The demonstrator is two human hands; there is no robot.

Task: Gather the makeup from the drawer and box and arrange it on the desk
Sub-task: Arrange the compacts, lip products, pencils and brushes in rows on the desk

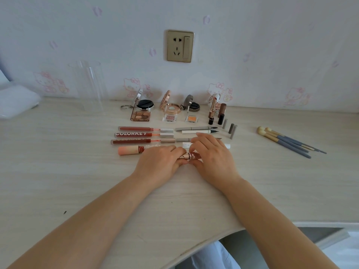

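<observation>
A small lip gloss tube [189, 156] with a rose-gold cap and glittery pink body lies across the desk centre, held between both hands. My left hand [159, 164] pinches its cap end and my right hand [211, 158] grips its body end. Behind them lie three red lip gloss tubes [136, 134] and a peach tube [130, 150] in a row. Grey eyebrow pencils and a white eyeliner [198, 130] lie right of those. Open eyeshadow palettes [140, 115], compacts [171, 105] and upright lipsticks [212, 110] stand near the wall.
Several blue-handled makeup brushes [289, 141] lie at the right. A clear plastic cylinder [88, 86] stands at the back left beside a white box [15, 101]. A wall socket [180, 46] sits above. The desk's curved front edge [213, 241] runs below my arms.
</observation>
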